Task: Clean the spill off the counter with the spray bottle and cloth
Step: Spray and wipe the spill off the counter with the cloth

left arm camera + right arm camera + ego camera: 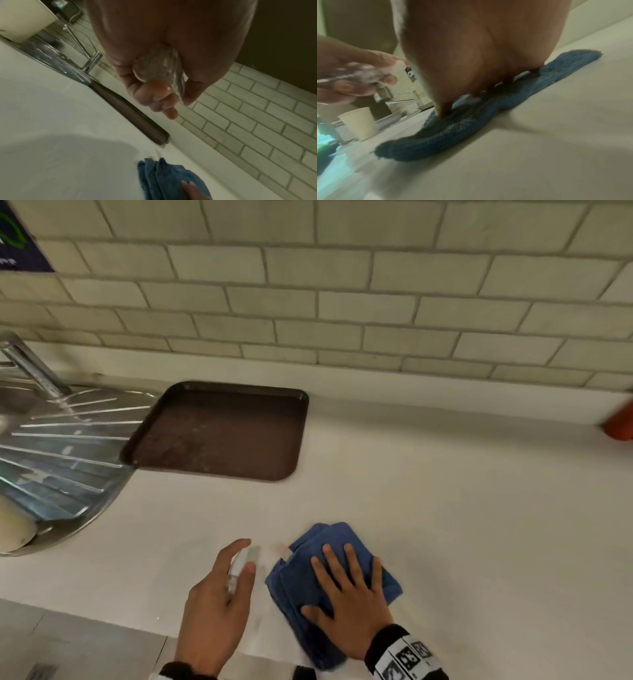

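Note:
A folded blue cloth [301, 580] lies on the white counter [445, 508] near its front edge. My right hand [346, 587] presses flat on the cloth with straight, spread fingers; the right wrist view shows the cloth [471, 124] squashed under the palm. Just left of the cloth, my left hand [222, 587] grips a small clear spray bottle [239, 568], index finger over its top. The left wrist view shows the bottle's round base [154, 65] between curled fingers, above the counter. A faint pinkish smear [281, 550] shows at the cloth's far left corner.
A dark brown tray [219, 433] lies on the counter behind the hands. A steel sink drainboard [61, 446] with a tap [89, 63] is at the left. A pale paper cup [359, 121] stands by the sink. Tiled wall [342, 302] runs behind; an orange object [620, 426] sits far right.

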